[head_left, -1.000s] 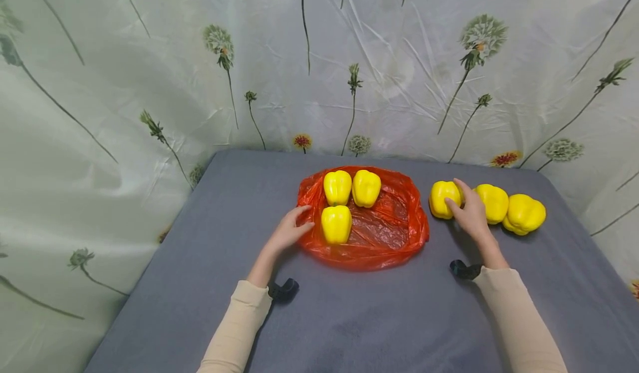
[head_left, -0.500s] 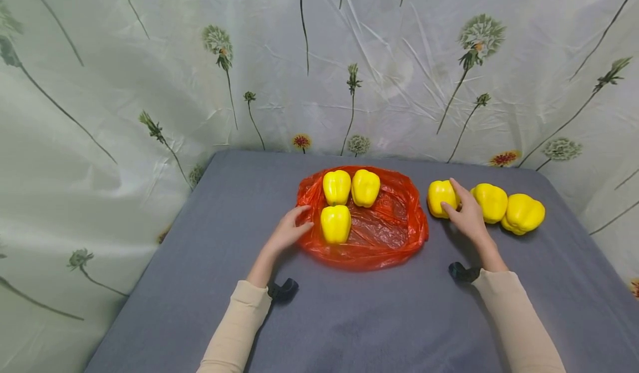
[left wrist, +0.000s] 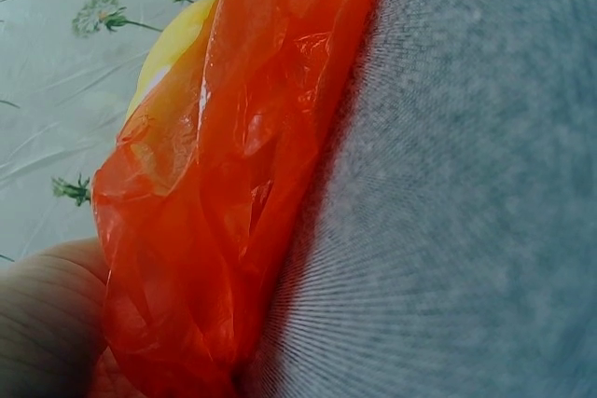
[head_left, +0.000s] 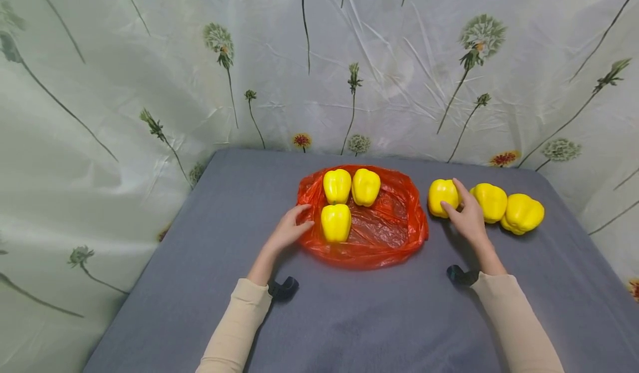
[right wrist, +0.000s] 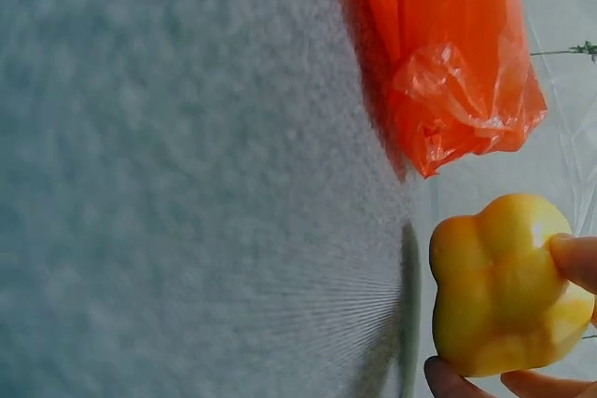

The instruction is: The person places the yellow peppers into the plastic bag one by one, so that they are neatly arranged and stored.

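In the head view, my left hand (head_left: pixel 288 230) holds the left rim of a red plastic bag (head_left: pixel 379 256), its fingers bent over the edge. Up close in the left wrist view, the thumb side of that hand (left wrist: pixel 51 314) goes behind the bag's crumpled wall (left wrist: pixel 242 137), which hides the fingertips. Inside the bag stand three yellow bell peppers (head_left: pixel 336 224). To the bag's right, my right hand (head_left: pixel 469 216) grips another yellow bell pepper (head_left: pixel 441 196). The right wrist view shows the thumb (right wrist: pixel 574 260) on one side of this pepper (right wrist: pixel 504 291) and fingertips on the other.
Two more yellow bell peppers (head_left: pixel 490 202) lie side by side just right of my right hand. A grey cloth (head_left: pixel 369 317) covers the table. Behind it hangs a pale curtain (head_left: pixel 279 56) printed with dandelions. Each wrist carries a black band mount (head_left: pixel 284 288).
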`<state>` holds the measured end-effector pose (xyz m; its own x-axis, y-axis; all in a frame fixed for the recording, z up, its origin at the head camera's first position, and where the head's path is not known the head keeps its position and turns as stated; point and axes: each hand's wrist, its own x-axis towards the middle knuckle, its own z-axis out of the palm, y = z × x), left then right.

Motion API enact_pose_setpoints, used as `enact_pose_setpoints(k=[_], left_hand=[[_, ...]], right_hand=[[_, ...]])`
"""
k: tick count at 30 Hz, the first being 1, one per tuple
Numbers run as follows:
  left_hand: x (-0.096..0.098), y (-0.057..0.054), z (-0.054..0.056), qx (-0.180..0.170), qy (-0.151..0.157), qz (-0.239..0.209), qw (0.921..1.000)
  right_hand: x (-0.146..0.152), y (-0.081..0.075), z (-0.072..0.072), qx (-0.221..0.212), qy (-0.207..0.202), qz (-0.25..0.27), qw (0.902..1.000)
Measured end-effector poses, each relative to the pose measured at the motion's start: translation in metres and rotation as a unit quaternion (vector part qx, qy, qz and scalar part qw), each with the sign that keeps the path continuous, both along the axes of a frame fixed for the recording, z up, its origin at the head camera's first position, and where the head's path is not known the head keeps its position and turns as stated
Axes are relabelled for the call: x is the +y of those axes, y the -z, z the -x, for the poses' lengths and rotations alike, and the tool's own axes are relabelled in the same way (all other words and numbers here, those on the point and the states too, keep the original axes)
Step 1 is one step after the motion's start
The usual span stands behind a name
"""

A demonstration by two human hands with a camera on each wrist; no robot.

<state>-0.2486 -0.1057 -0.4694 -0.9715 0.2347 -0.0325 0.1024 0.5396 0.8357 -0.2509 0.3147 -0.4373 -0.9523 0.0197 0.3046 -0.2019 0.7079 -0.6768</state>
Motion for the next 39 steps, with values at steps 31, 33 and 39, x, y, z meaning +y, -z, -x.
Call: enact_pose_setpoints(k=[31, 33, 39], left_hand=[[0.001, -0.003, -0.001, 0.004, 0.0, -0.001, 1.0], [0.001, -0.002, 0.0, 0.004, -0.001, -0.001, 1.0], [0.001, 0.0, 0.001, 0.004, 0.0, -0.001, 1.0]], right_hand=[[-0.031, -0.014, -0.032, 0.037, 0.038, 0.092, 0.9944], [-0.033, -0.014, -0.033, 0.031, 0.036, 0.095, 0.9944], [-0.041, -0.012, -0.036, 0.017, 0.023, 0.09, 0.9955]])
